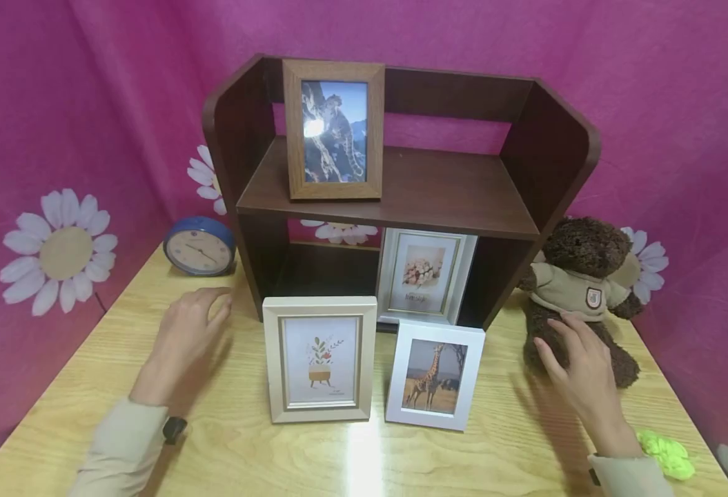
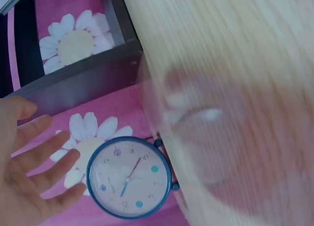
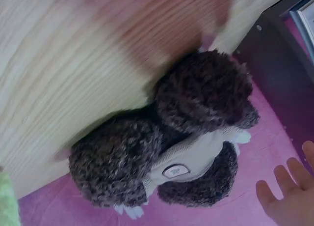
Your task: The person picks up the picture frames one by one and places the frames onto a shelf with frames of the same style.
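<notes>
Left grip (image 1: pixel 185 335) near clock (image 1: pixel 199 250); frames (image 1: pixel 320 359) partly block shelf (image 1: pixel 444 183).

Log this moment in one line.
left hand: empty, near clock | right hand: empty, near teddy bear | shelf: wooden frame, bouquet frame | table: plant frame, giraffe frame

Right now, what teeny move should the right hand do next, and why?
I'd say the right hand could reach a little farther and gently take hold of the teddy bear. Its fingers look relaxed and hold nothing, and the bear is the nearest thing in front of them. In the right wrist view, the fingertips seem apart from it.
</notes>
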Tool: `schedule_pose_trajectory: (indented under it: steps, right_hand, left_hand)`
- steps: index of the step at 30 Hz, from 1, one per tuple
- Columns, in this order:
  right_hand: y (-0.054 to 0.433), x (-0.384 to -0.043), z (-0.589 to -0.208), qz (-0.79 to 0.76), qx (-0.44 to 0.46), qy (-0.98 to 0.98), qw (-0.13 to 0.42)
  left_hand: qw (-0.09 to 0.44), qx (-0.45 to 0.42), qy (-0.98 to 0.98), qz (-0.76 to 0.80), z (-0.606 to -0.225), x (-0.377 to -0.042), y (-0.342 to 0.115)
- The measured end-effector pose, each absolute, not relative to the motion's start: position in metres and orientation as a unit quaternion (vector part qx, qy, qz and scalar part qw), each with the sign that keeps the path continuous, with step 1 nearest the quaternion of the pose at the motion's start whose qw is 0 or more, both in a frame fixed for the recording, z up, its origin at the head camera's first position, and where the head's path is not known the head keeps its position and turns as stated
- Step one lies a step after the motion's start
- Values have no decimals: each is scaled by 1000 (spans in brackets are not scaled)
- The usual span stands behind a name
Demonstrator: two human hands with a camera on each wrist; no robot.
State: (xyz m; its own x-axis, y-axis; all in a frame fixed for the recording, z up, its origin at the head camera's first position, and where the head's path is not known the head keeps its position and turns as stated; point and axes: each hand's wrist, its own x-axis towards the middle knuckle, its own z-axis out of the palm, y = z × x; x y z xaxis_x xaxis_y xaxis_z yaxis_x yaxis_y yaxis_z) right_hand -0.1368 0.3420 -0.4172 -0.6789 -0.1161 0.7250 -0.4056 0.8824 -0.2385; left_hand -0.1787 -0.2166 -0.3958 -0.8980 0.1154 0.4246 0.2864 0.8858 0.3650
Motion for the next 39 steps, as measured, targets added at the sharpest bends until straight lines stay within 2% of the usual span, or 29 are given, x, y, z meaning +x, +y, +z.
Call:
schedule_pose_trajectory:
  steps: [6, 13, 16, 27, 39]
  right_hand:
    - [330, -129, -417, 230, 153, -901, 335]
    - [313, -125, -423, 239, 198, -886, 344]
    - [308, -123, -430, 269, 205, -879, 336]
    - [279, -109, -428, 332, 202, -873, 294]
    - [262, -100, -432, 332, 146, -906, 220]
  left_hand:
    - [196, -99, -929, -298, -395, -185, -208]
    - [286, -103, -882, -361, -397, -197, -196]
    - [308, -92, -866, -382, -397, -201, -191]
    - [309, -39, -845, -436, -398, -210, -179]
    - [337, -55, -812, -474, -400, -215, -176]
